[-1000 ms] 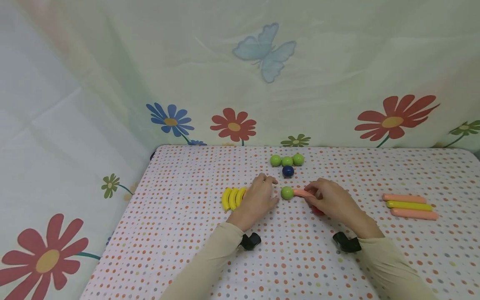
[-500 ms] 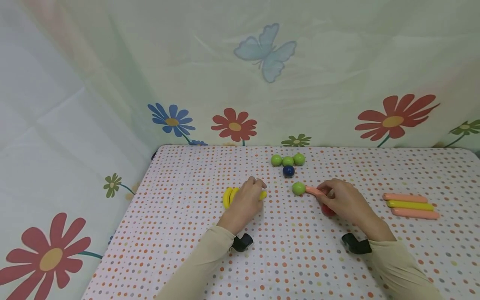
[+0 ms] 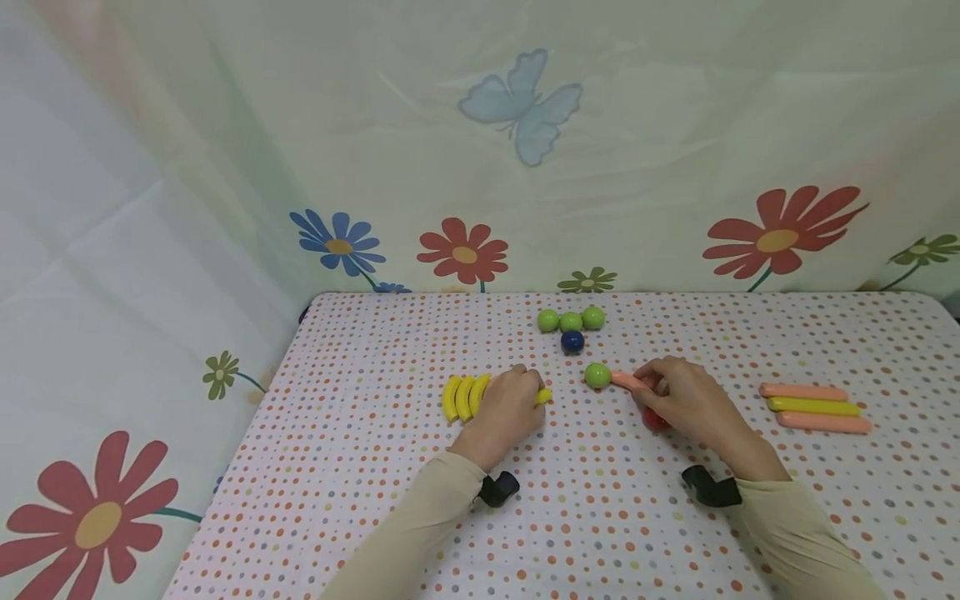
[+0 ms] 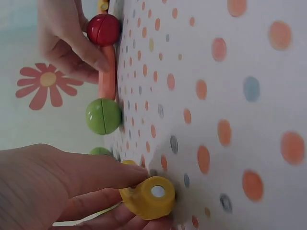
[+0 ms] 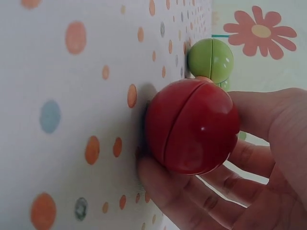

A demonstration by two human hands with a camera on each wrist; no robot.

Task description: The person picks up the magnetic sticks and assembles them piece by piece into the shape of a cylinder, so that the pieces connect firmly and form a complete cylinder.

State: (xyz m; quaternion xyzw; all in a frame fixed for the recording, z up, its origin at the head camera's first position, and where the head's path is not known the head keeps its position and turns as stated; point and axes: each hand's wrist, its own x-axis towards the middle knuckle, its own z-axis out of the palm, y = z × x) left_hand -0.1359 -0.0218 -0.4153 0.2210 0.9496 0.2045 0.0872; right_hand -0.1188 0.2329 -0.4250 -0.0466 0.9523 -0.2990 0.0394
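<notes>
My left hand (image 3: 510, 412) pinches a curved yellow stick (image 4: 144, 203) between thumb and fingers, low over the table. Its pale round end tip faces the left wrist camera. In my right hand (image 3: 686, 404), thumb and fingers grip a short salmon stick (image 4: 108, 79). One end of that stick meets a green ball (image 3: 597, 375). At its other end is a glossy red ball (image 5: 192, 127), partly covered by the hand in the head view. A gap separates the yellow stick from the green ball. Beside my left hand lies a row of curved yellow sticks (image 3: 465, 398), partly hidden by it.
Toward the back, several green balls (image 3: 548, 320) sit in a line with a dark blue ball (image 3: 572, 342) in front. Three straight sticks, salmon and yellow (image 3: 814, 406), lie at the right. A printed curtain (image 3: 637, 150) hangs behind the dotted tablecloth (image 3: 360, 517).
My left hand went left to the yellow row, took a curved yellow stick and came back slightly right. My right hand shifted right with the salmon stick and its balls, then stayed put.
</notes>
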